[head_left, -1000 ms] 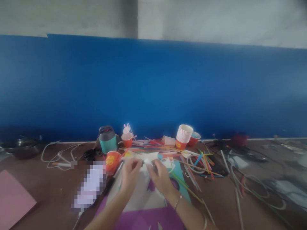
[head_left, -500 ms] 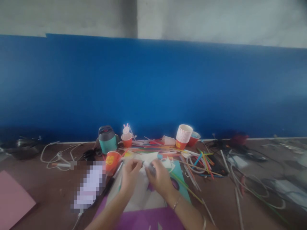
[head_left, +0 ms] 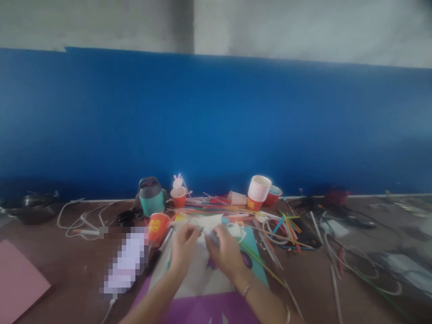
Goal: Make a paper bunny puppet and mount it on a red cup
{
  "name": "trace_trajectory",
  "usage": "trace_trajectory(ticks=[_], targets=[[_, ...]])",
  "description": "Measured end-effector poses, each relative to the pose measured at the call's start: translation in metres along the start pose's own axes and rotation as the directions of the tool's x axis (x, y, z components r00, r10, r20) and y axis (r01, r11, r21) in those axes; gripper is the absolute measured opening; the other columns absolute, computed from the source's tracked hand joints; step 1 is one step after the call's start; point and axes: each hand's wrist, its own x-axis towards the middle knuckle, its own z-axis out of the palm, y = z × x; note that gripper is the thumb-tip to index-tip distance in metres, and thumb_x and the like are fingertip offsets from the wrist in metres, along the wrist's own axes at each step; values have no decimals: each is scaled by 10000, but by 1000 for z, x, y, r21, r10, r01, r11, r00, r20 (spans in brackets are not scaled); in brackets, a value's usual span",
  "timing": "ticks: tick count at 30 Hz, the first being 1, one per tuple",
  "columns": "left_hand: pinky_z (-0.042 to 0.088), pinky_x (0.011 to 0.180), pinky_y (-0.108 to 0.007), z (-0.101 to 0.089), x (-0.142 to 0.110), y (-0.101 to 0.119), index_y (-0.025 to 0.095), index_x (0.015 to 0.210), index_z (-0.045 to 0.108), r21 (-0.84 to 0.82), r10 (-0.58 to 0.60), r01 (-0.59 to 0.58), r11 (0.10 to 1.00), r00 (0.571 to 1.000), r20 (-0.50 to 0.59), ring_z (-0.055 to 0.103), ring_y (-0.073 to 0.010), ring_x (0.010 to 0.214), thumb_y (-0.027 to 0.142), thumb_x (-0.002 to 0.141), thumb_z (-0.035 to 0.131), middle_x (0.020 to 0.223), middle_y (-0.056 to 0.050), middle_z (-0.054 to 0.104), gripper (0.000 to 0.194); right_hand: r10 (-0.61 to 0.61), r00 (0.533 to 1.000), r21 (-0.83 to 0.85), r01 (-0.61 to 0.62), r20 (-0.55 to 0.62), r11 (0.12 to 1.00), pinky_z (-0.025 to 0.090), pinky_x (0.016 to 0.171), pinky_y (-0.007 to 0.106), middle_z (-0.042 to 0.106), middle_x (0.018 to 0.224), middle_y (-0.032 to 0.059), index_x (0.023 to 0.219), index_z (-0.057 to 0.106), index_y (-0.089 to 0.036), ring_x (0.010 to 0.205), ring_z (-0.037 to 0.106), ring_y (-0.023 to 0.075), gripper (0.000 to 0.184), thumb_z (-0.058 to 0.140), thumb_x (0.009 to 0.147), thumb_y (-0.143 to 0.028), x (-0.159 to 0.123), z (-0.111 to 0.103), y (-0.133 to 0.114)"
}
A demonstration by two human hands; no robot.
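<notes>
My left hand is closed in a pinch, with a tiny greenish bit at its fingertips, too small to name. Close beside it, my right hand curls round a small greyish object, mostly hidden by the fingers. Both hands are above a white sheet of paper, which lies over purple paper and teal paper. A dark purple shape shows beside my right wrist. White paper scraps lie just past my right hand.
An orange paper cup leans left of my hands, near a teal flask. Stacked paper cups stand behind at right. Colourful strips, white cables, a metal pan and pink paper lie around.
The fingertips have shifted slightly, and the small greenish bit at my left fingers now shows more clearly. Both arms stay in nearly the same place.
</notes>
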Motion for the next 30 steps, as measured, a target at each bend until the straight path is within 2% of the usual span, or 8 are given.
trace_trajectory(ticks=[7,11,16,20,30], targets=[[427,632,-270,0,-1,2,160,677,648,11,-5,5,1000,1000,3,580,-180,662,381,709,625,642,-21,636,224,10,1000,9,-10,2,1000,402,606,267,563,770,39,799,503,-195,673,557,175,206,471,900,-371,1,-1,1],[425,626,-266,0,-2,3,164,665,641,-1,-7,7,1000,1000,-12,576,-174,646,392,708,624,624,-13,627,233,-30,1000,10,30,10,1000,405,603,259,570,792,41,813,507,-198,680,562,169,184,479,898,-360,1,-2,1],[435,642,-275,1,-1,1,160,662,645,-6,-21,21,1000,1000,2,588,-182,658,382,696,628,634,-24,641,225,-39,999,-1,39,-35,999,401,596,250,565,766,25,801,504,-203,667,557,160,171,491,894,-346,1,-1,0],[430,634,-273,1,-1,1,161,661,639,-13,-37,37,999,999,-12,581,-183,659,402,689,629,628,-21,631,242,-65,998,-9,64,-15,998,386,573,243,562,762,20,785,511,-200,641,545,150,175,505,883,-344,1,-1,-1],[417,629,-262,-1,-2,8,159,661,634,-47,-39,38,998,999,-12,561,-166,647,397,688,641,622,-7,607,240,-43,998,3,43,34,999,384,595,250,564,777,25,789,509,-197,663,540,156,188,499,892,-354,-1,2,2]])
